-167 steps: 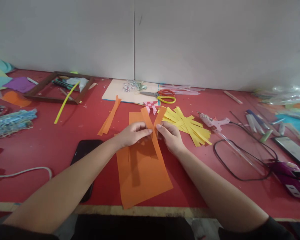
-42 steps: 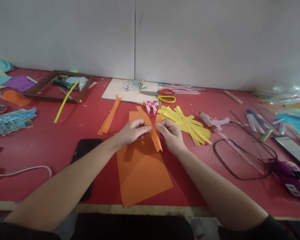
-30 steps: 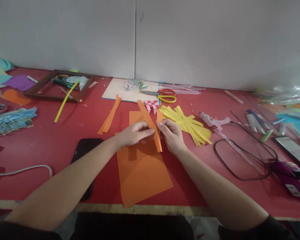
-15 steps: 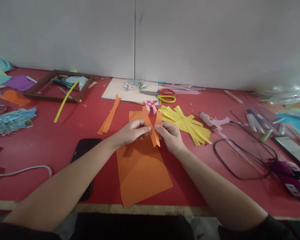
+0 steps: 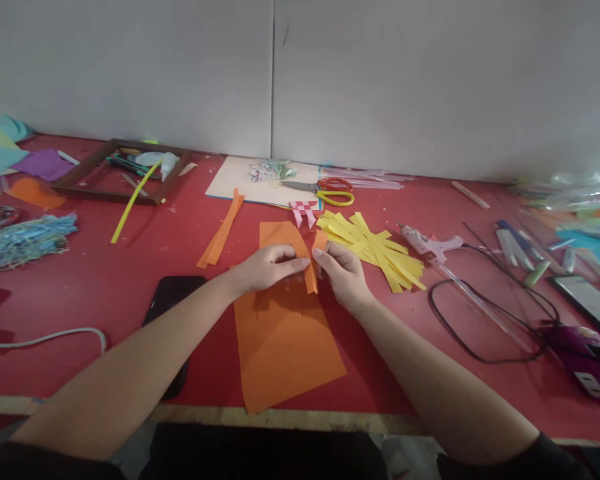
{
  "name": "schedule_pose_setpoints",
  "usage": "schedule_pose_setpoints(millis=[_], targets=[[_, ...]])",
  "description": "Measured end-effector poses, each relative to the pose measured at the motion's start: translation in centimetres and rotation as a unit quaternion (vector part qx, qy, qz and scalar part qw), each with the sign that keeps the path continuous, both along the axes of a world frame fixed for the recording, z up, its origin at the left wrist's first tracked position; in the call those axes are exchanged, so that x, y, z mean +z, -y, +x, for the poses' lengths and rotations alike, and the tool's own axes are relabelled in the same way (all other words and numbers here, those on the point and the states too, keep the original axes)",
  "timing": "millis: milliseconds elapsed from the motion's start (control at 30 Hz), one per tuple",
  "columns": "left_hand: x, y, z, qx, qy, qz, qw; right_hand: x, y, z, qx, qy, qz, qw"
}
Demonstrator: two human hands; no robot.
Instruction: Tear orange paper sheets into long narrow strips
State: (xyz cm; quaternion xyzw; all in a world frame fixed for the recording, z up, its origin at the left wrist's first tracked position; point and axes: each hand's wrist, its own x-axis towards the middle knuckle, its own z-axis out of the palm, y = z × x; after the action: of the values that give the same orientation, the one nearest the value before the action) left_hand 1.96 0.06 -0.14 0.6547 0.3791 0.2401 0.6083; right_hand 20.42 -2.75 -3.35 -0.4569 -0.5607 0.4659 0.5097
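Both hands pinch folded orange paper strips (image 5: 311,277) in front of me, above a larger orange paper sheet (image 5: 290,353). My left hand (image 5: 275,268) closes thumb and fingers on one side of them. On the other side my right hand (image 5: 343,270) grips an upright strip end. Just beyond the hands lies a small pink-and-white woven paper piece (image 5: 303,212). A heap of yellow paper strips (image 5: 375,250) spreads to the right of my right hand. More orange strips (image 5: 223,230) lie to the left, beyond my left hand.
Scissors (image 5: 325,190) rest on a pale board (image 5: 230,179) at the back. A pink glue gun (image 5: 430,245) with a black cord (image 5: 433,313) lies right. A black phone (image 5: 177,293) is under my left forearm. A brown frame (image 5: 110,193) stands back left.
My left hand has shifted slightly right, and its thumb now sits nearer the right hand. The orange strips, crossed before, are drawn closer together. The view has shifted a little.
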Motion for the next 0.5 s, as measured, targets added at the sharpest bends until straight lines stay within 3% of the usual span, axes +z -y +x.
schedule_pose_setpoints(millis=[133, 500], targets=[[-0.37, -0.21, -0.06, 0.010, 0.000, 0.013, 1.000, 0.13, 0.06, 0.06, 0.026, 0.005, -0.011, 1.000], [-0.63, -0.37, -0.06, 0.045, 0.013, 0.012, 0.999, 0.38, 0.09, -0.06, -0.017, 0.019, 0.015, 1.000]])
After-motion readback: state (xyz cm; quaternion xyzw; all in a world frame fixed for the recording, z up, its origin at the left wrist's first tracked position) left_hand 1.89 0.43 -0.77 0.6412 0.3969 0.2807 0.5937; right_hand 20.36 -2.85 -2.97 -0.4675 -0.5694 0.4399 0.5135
